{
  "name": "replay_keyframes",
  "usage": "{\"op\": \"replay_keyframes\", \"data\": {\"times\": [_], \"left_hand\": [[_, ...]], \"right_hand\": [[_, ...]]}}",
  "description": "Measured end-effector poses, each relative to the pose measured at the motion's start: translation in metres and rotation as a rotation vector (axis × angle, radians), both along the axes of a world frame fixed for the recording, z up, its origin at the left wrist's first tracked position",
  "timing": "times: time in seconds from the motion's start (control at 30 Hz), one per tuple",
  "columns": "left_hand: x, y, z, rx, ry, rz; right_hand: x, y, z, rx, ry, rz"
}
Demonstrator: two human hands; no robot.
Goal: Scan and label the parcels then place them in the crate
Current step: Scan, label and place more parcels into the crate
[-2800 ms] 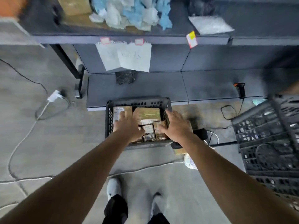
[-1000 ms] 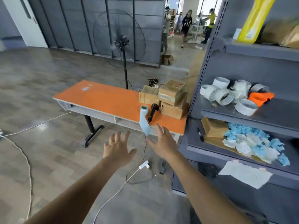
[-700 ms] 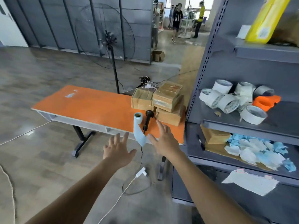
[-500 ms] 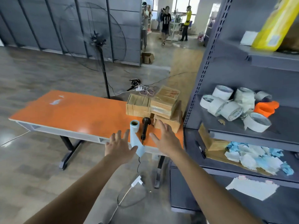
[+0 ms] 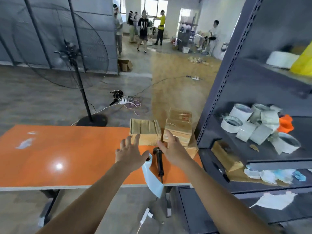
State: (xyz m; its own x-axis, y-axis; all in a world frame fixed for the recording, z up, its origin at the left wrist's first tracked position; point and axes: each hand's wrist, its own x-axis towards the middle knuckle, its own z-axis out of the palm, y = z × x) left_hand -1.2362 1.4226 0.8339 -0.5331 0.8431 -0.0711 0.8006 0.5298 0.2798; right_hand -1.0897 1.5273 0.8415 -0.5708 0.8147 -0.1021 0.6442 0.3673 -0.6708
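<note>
Head view, brown cardboard parcels [image 5: 145, 132] stacked on orange table [image 5: 67, 157], left hand [image 5: 130, 154] and right hand [image 5: 173, 149] empty, fingers spread, nearer the stack than before.

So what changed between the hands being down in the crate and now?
The left hand and right hand came out of the crate on the floor, which is out of view now, and moved up and forward over the orange table. Both are spread open, holding nothing, reaching toward the stacked parcels. Over the last second the parcels, scanner and label roll stayed in place on the table.
</note>
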Motion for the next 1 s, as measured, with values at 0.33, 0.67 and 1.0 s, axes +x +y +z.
{"op": "replay_keyframes", "data": {"times": [0.33,0.67,1.0], "left_hand": [[-0.050,0.052,-0.014,-0.029,0.050,0.036],[-0.092,0.102,-0.033,-0.089,-0.084,0.021],[-0.177,0.170,-0.080,-0.207,-0.320,-0.092]], "right_hand": [[-0.060,0.049,0.003,-0.038,0.029,0.091],[-0.110,0.088,-0.015,-0.086,-0.014,0.058],[-0.177,0.128,-0.038,-0.048,-0.154,-0.114]]}}
